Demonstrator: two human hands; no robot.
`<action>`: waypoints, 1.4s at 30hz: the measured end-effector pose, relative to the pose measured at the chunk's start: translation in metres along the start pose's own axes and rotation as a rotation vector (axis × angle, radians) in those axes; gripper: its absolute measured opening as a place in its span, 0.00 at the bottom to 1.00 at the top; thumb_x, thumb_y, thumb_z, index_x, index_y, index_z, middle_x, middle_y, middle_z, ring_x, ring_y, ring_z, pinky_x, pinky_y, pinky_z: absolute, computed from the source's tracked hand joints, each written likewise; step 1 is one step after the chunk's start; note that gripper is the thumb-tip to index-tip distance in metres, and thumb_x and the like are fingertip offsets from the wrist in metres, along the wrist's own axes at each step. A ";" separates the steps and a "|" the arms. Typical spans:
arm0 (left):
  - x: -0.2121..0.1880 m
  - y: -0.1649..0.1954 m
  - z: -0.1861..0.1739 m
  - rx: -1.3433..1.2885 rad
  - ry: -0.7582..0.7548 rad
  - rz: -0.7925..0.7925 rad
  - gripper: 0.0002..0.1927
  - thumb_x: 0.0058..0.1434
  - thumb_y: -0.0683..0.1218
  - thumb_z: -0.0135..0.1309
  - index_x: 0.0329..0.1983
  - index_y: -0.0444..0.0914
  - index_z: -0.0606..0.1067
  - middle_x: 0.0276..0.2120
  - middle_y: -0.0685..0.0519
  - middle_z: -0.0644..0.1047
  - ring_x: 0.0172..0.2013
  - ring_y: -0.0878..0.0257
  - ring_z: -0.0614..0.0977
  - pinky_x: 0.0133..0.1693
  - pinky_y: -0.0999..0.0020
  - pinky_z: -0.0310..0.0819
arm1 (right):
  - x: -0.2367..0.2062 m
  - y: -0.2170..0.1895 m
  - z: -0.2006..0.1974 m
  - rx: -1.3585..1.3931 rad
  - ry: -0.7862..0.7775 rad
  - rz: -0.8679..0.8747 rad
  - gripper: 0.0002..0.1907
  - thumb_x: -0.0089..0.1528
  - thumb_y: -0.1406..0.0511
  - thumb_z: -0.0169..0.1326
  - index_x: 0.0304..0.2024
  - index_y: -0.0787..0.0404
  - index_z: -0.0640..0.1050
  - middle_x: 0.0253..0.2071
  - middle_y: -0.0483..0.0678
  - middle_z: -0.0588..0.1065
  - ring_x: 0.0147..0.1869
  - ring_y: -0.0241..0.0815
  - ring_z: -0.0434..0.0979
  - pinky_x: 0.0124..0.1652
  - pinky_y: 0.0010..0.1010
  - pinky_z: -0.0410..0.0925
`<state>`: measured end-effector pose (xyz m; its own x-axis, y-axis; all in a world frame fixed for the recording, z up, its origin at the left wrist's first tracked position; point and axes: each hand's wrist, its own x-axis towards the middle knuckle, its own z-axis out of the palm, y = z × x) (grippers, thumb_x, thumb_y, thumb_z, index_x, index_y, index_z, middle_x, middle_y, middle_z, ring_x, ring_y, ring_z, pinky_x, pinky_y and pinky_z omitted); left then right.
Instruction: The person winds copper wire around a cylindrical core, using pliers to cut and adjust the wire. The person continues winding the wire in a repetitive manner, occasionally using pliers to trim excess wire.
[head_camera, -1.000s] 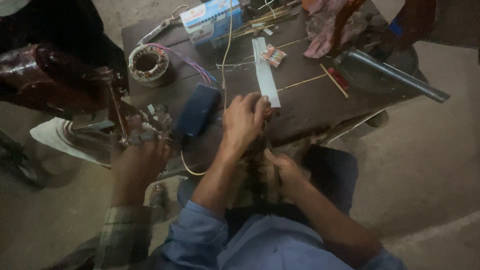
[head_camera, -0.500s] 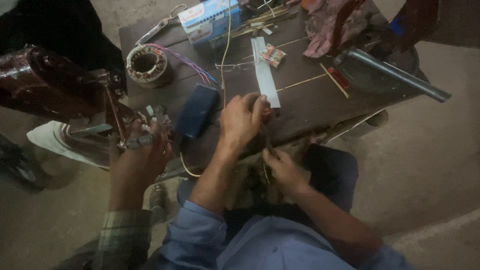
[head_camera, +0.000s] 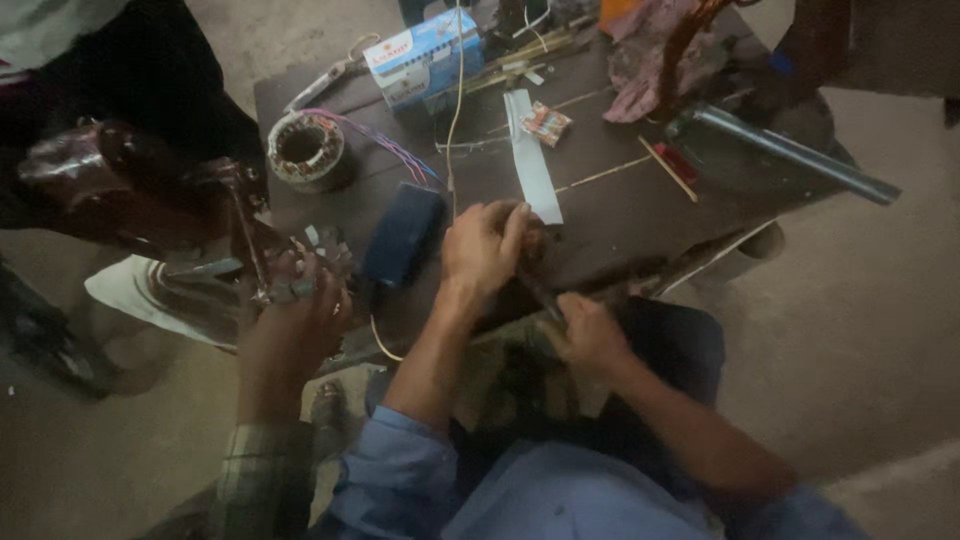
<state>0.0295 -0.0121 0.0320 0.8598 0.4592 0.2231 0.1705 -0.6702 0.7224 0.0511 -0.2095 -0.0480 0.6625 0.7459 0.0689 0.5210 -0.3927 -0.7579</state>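
Both arms come up from the bottom edge in rolled blue sleeves, forearms bare. The left hand (head_camera: 485, 245) is out front, knuckles up, fingers curled in and bunched at the tips, thumb tucked under. Its wrist is straight, the forearm running back and down to the sleeve. The right hand (head_camera: 588, 333) sits nearer the body and lower, closed into a loose fist, back of the hand up. Its forearm angles in from the right. The two hands are near each other, not touching.

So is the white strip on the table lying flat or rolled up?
Flat: the white strip lies straight on the dark table, near the left hand.
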 end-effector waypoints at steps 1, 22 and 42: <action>0.001 0.000 0.000 0.005 0.015 0.014 0.19 0.66 0.58 0.51 0.44 0.43 0.84 0.37 0.42 0.82 0.41 0.43 0.83 0.44 0.52 0.76 | -0.003 -0.001 0.003 0.183 -0.066 0.089 0.15 0.64 0.58 0.58 0.41 0.65 0.76 0.35 0.57 0.77 0.38 0.50 0.76 0.39 0.40 0.70; -0.020 0.002 0.005 0.015 0.107 0.086 0.18 0.68 0.57 0.51 0.49 0.43 0.83 0.33 0.43 0.78 0.35 0.46 0.82 0.39 0.53 0.76 | -0.005 -0.035 0.018 1.418 -0.108 0.774 0.21 0.68 0.50 0.48 0.41 0.61 0.77 0.28 0.45 0.73 0.29 0.39 0.72 0.30 0.32 0.68; 0.026 -0.022 -0.009 -0.259 -0.099 -0.165 0.22 0.69 0.58 0.48 0.44 0.38 0.84 0.33 0.41 0.86 0.32 0.56 0.88 0.37 0.61 0.80 | 0.018 -0.013 0.024 0.123 0.060 -0.158 0.17 0.63 0.60 0.61 0.34 0.65 0.71 0.30 0.48 0.67 0.32 0.41 0.65 0.32 0.36 0.64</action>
<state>0.0438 0.0198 0.0282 0.8754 0.4823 0.0333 0.1948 -0.4150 0.8887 0.0438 -0.1784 -0.0526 0.6103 0.7583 0.2292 0.5540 -0.2018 -0.8077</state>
